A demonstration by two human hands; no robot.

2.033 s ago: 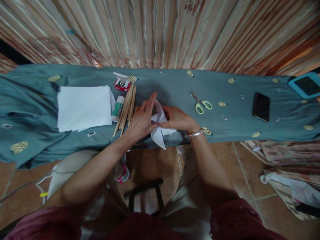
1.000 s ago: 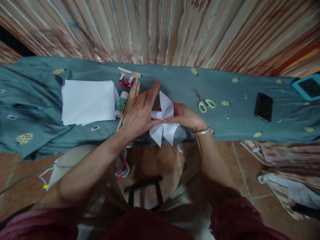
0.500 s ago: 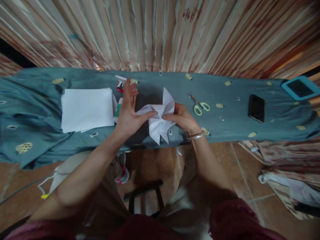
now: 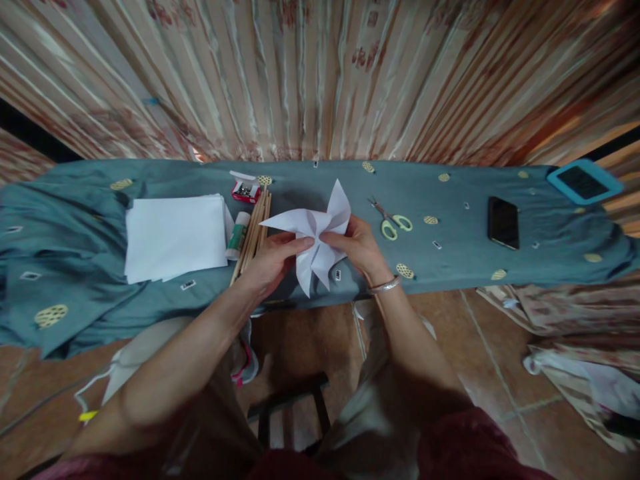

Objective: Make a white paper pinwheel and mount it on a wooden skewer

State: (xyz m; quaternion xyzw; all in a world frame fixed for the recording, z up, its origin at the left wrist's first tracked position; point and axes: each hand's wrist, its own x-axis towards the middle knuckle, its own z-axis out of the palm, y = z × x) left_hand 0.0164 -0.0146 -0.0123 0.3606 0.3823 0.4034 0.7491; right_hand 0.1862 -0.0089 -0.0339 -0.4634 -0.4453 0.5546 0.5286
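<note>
A white paper pinwheel [image 4: 315, 227] is held between my two hands above the front edge of the cloth-covered table. My left hand [image 4: 274, 261] grips it from the left, thumb on top near the centre and fingers underneath. From the right, my right hand [image 4: 364, 248] pinches it, its thumb pressed close to the middle where the folded tips meet. The pinwheel's blades point outward on several sides. Just left of my left hand lie thin wooden sticks [image 4: 254, 230] and a green-and-white glue stick [image 4: 239, 235].
A stack of white paper [image 4: 176, 237] lies at the left. Beyond the glue stick sits an open red box [image 4: 246, 191] of small metal pieces. Scissors [image 4: 390, 219] with green handles, a black phone [image 4: 503, 223] and a blue-framed tablet [image 4: 585, 182] lie to the right.
My left hand has lowered, its raised fingers now tucked under the pinwheel, uncovering the sticks and the red box. My right hand keeps its pinch. The view has shifted slightly.
</note>
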